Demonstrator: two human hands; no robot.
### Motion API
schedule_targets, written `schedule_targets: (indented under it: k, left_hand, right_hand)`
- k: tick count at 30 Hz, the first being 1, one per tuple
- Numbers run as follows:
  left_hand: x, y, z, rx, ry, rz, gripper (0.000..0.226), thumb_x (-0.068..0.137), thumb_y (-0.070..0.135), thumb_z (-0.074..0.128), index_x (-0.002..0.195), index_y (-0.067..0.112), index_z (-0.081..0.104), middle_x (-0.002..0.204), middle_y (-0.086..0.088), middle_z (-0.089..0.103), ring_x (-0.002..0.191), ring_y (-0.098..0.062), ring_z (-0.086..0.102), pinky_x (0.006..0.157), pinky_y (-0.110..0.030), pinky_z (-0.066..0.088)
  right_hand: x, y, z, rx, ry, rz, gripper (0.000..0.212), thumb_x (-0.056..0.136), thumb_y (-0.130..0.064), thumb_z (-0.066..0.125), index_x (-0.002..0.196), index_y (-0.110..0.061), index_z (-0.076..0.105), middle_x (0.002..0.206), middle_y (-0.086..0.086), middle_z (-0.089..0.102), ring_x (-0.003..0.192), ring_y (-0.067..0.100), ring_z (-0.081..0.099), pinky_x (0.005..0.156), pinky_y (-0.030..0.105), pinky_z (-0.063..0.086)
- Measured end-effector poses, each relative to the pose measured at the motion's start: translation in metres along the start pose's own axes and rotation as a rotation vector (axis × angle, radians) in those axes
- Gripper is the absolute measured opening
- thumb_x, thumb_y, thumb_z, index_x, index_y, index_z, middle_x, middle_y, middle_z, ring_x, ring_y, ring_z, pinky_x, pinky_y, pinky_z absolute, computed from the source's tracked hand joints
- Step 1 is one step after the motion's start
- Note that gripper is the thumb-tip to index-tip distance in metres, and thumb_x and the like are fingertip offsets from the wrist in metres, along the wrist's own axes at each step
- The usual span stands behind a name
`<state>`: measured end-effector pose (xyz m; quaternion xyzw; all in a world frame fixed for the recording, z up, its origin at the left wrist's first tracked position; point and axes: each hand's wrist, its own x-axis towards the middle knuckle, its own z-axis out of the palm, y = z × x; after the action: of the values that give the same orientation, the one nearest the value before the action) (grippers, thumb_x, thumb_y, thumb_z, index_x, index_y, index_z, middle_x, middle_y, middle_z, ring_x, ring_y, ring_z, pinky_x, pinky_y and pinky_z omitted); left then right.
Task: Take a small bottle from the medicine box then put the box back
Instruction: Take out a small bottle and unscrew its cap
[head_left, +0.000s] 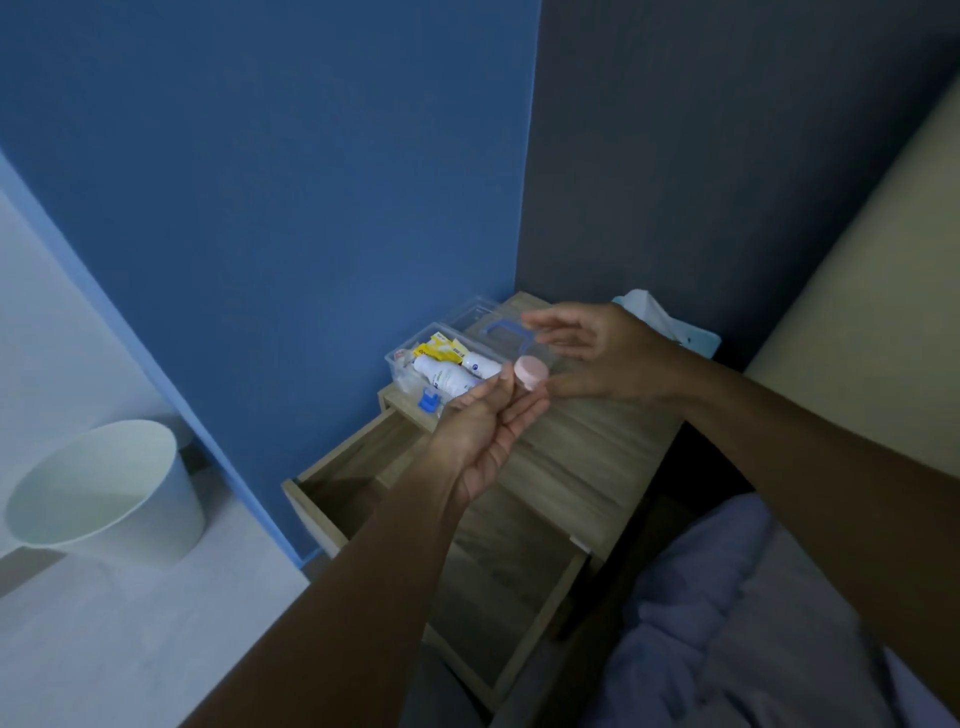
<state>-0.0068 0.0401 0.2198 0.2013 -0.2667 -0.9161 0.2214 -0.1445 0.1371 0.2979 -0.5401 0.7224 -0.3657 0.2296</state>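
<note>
The small bottle (530, 375), clear with a pink cap, is tilted just above the open medicine box (447, 371). The box is clear plastic, lidless, holding white bottles and yellow packets.

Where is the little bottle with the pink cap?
In the head view, the little bottle is in the left hand, held over the nightstand, right beside the open medicine box.

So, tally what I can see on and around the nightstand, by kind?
Bottles: 3, one pink-capped bottle in the left hand, two white bottles in the box
Boxes: 1
Box lids: 1
Open drawers: 1
Bins: 1
Total: 7
</note>
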Motion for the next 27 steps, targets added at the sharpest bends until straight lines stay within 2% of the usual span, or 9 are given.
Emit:
schedule_targets:
  k: [2,4,5,7,11,14,17,22,27]
  left_hand:
    - [0.001,-0.005,-0.002,0.009,0.004,-0.009,0.026,0.098,0.010,0.052,0.086,-0.002,0.073,0.085,-0.015,0.077,0.083,-0.024,0.076,0.074,-0.034,0.062]
    - [0.002,-0.009,-0.003,0.005,0.016,-0.024,0.023,0.098,0.007,0.050,0.091,-0.004,0.069,0.084,-0.016,0.076,0.083,-0.026,0.076,0.074,-0.034,0.062]
    - [0.002,-0.011,-0.004,0.013,0.021,-0.029,0.022,0.098,0.007,0.050,0.093,-0.005,0.068,0.085,-0.017,0.076,0.084,-0.026,0.076,0.074,-0.034,0.062]
    - [0.004,-0.013,-0.007,0.030,0.032,-0.034,0.020,0.097,0.010,0.054,0.095,-0.005,0.067,0.088,-0.018,0.076,0.083,-0.024,0.076,0.075,-0.034,0.061]
    - [0.005,-0.016,-0.011,0.035,0.043,-0.029,0.020,0.096,0.012,0.057,0.103,-0.004,0.068,0.097,-0.019,0.076,0.086,-0.023,0.075,0.083,-0.035,0.060]
    - [0.008,-0.021,-0.012,0.036,0.063,-0.044,0.019,0.095,0.005,0.056,0.105,-0.007,0.066,0.104,-0.022,0.073,0.091,-0.026,0.073,0.081,-0.034,0.061]
    - [0.011,-0.026,-0.014,0.045,0.065,-0.059,0.027,0.096,0.009,0.056,0.111,-0.011,0.063,0.106,-0.023,0.070,0.096,-0.027,0.069,0.078,-0.032,0.061]
    - [0.018,-0.041,-0.018,-0.005,0.070,-0.051,0.025,0.099,0.010,0.050,0.114,-0.005,0.063,0.101,-0.019,0.074,0.087,-0.022,0.075,0.078,-0.032,0.061]
    - [0.027,-0.057,-0.029,-0.046,0.062,-0.048,0.029,0.101,0.009,0.045,0.127,0.002,0.058,0.108,-0.017,0.073,0.095,-0.024,0.073,0.084,-0.034,0.060]
  right_hand:
    - [-0.003,0.000,0.003,-0.200,0.109,0.040,0.060,0.070,-0.053,0.082,0.123,-0.028,0.071,0.117,-0.013,0.068,0.109,0.000,0.064,0.097,0.025,0.053]
    - [-0.006,0.001,0.008,-0.369,0.191,0.003,0.049,0.071,-0.064,0.075,0.099,-0.024,0.081,0.094,-0.010,0.074,0.089,0.005,0.069,0.083,0.029,0.057]
    - [-0.006,0.003,0.010,-0.391,0.186,-0.025,0.042,0.075,-0.059,0.076,0.092,-0.021,0.083,0.086,-0.006,0.077,0.083,0.008,0.071,0.079,0.032,0.057]
    - [-0.005,0.008,0.009,-0.347,0.110,-0.049,0.028,0.080,-0.043,0.080,0.098,-0.022,0.083,0.092,-0.004,0.078,0.090,0.010,0.072,0.083,0.029,0.057]
    - [-0.004,0.015,0.005,-0.310,-0.036,-0.053,0.057,0.077,-0.035,0.082,0.132,-0.027,0.066,0.132,-0.016,0.061,0.122,0.000,0.054,0.099,0.017,0.043]
    - [-0.003,0.021,0.008,-0.379,0.092,-0.004,0.055,0.073,-0.054,0.080,0.120,-0.027,0.074,0.121,-0.014,0.070,0.108,-0.004,0.061,0.089,0.013,0.047]
    - [-0.004,0.024,0.007,-0.397,0.071,-0.016,0.033,0.077,-0.048,0.079,0.099,-0.023,0.082,0.093,-0.007,0.079,0.085,0.000,0.071,0.079,0.021,0.056]
    - [-0.007,0.036,0.006,-0.254,0.075,-0.080,0.028,0.084,-0.015,0.076,0.112,-0.016,0.078,0.107,-0.002,0.077,0.094,0.001,0.071,0.086,0.013,0.054]
    - [-0.009,0.064,-0.006,-0.087,0.233,-0.010,0.049,0.083,-0.007,0.078,0.128,-0.021,0.068,0.104,-0.007,0.069,0.090,-0.002,0.064,0.083,0.009,0.052]
